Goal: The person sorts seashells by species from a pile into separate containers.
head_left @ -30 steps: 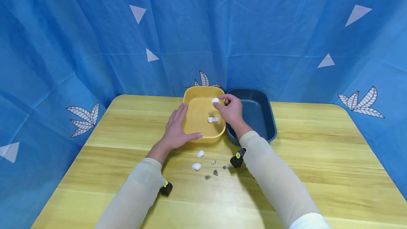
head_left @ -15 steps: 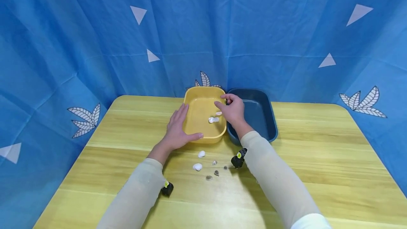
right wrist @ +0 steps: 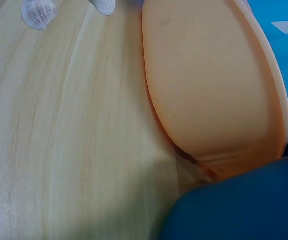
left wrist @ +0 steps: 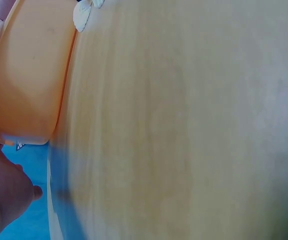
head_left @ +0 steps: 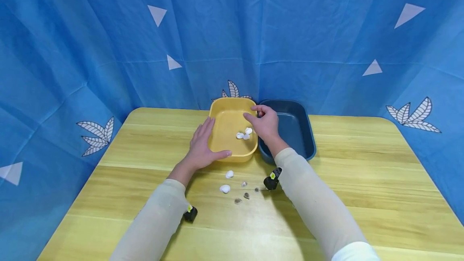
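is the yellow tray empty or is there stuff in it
Not empty: the head view shows three pale shells lying inside the yellow tray, toward its right side.

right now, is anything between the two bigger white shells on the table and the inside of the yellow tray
Only the near wall of the yellow tray and the left hand, thumb at that wall's left end.
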A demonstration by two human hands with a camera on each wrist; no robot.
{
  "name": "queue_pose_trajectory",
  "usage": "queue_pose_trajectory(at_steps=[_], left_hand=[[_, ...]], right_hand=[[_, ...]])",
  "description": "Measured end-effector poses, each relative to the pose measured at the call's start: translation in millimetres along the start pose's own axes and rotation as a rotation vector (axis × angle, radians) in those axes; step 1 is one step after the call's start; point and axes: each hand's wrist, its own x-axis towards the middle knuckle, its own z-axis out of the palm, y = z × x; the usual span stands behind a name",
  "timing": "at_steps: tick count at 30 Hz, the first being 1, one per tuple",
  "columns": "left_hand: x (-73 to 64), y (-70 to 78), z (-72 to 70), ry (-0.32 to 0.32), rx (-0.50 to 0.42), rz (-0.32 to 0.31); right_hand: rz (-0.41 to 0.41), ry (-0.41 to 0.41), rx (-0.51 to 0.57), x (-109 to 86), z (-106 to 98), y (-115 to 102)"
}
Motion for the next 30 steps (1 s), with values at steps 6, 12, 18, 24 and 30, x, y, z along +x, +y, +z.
queue_pose_trajectory(at_steps=[6,12,18,24,30], left_hand=[[1.2,-1.3,1.8,0.0,0.0,0.0],[1.5,-0.8,2.9,0.0,-0.006,-0.01],[2.2,-0.2,2.5,-0.008,0.003,-0.017],[1.7,0.7,1.1,0.0,0.007,-0.017],[1.3,1.0,1.4,-0.003,0.003,-0.013]], right_hand=[[-0.049,-0.009,-0.008,-6.3,-4,-7],[-0.117,-0.003,-0.032,-13.3,-10,-15],[-0.219,-0.017,-0.018,-28.4,-22,-24],[-0.306,-0.057,0.009,-45.2,-32,-30],[-0.357,-0.075,0.017,-63.5,-38,-34]])
